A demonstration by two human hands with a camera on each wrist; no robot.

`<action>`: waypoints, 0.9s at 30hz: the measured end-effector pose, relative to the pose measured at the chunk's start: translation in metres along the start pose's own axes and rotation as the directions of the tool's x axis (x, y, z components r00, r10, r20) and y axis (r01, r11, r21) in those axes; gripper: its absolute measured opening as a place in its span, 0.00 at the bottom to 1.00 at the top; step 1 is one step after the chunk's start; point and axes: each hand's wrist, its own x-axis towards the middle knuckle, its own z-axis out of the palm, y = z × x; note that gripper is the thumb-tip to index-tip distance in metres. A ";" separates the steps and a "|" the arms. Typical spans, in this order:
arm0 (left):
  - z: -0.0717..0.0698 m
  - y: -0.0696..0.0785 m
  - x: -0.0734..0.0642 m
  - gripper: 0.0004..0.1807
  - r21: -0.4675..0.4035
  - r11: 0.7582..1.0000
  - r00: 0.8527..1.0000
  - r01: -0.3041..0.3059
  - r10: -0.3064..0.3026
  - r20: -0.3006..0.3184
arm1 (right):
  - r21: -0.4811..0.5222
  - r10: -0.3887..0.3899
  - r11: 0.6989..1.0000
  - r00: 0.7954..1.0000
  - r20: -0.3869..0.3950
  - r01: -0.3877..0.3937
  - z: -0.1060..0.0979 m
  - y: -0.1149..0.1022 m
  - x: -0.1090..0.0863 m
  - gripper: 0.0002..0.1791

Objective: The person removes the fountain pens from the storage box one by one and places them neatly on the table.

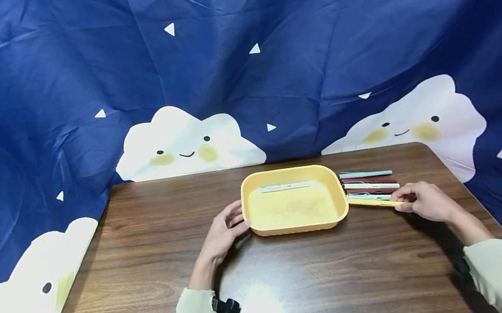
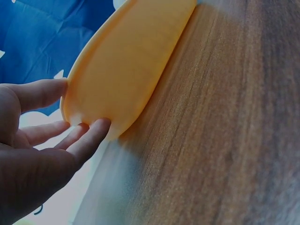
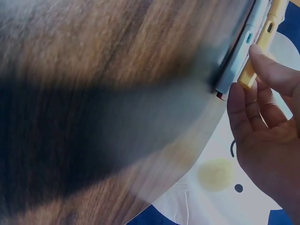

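Note:
A yellow tray [image 1: 298, 228] sits on the table with a white pen [image 1: 285, 186] lying inside it near the back wall. My left hand [image 1: 224, 233] touches the outside of the tray's left end, its fingers spread and fairly straight. On the right, my right hand [image 1: 426, 202] pinches the near end of a yellow pen [image 3: 267, 35] between thumb and fingers. That pen is the front one of a row beside the tray. A pale blue pen [image 3: 236, 63] is right next to it.
Behind the yellow pen lie several others: dark red pens [image 1: 376, 180], a white pen [image 1: 372, 185] and a light teal pen [image 1: 366, 173] at the back. Everything rests on a brown wooden table [image 1: 322, 278]. A blue curtain [image 1: 241, 74] with clouds hangs behind the far edge.

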 end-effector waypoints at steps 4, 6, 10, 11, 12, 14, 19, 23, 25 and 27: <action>0.000 0.000 0.000 0.33 0.005 1.000 1.000 0.003 -0.003 0.000 | -0.019 0.024 1.000 1.000 0.019 -0.024 0.002 0.002 0.002 0.10; 0.000 0.000 0.000 0.33 0.006 1.000 1.000 0.004 -0.004 -0.001 | -0.024 0.039 0.999 0.999 0.025 -0.038 0.002 0.003 0.002 0.09; 0.000 -0.001 0.000 0.33 -0.002 1.000 1.000 0.002 -0.002 -0.002 | -0.025 0.073 0.997 0.996 0.045 -0.072 0.004 0.005 0.003 0.08; 0.000 -0.001 0.000 0.33 -0.003 1.000 1.000 0.001 -0.001 -0.002 | -0.026 0.083 0.996 0.995 0.052 -0.082 0.004 0.006 0.003 0.08; -0.001 -0.001 0.000 0.33 -0.005 1.000 1.000 0.001 -0.001 -0.001 | -0.026 0.094 0.995 0.994 0.058 -0.093 0.004 0.006 0.004 0.07; 0.000 -0.001 0.000 0.33 -0.007 1.000 1.000 0.001 -0.001 0.000 | -0.028 0.112 0.994 0.991 0.068 -0.110 0.004 0.007 0.004 0.07; 0.000 -0.001 0.000 0.33 -0.005 1.000 1.000 0.001 -0.001 0.000 | -0.037 0.144 0.989 0.987 0.067 -0.142 0.004 0.008 0.005 0.05; 0.000 0.000 0.000 0.33 -0.005 1.000 1.000 -0.004 0.004 0.003 | -0.050 0.161 0.986 0.986 0.044 -0.158 0.005 0.007 0.006 0.05; 0.000 0.000 0.000 0.34 -0.007 1.000 1.000 -0.005 0.005 0.004 | -0.065 0.161 0.985 0.987 0.022 -0.160 0.006 0.007 0.006 0.06; 0.000 0.000 0.000 0.34 -0.007 1.000 1.000 -0.005 0.005 0.004 | -0.065 0.164 0.984 0.986 0.006 -0.163 0.007 0.007 0.006 0.06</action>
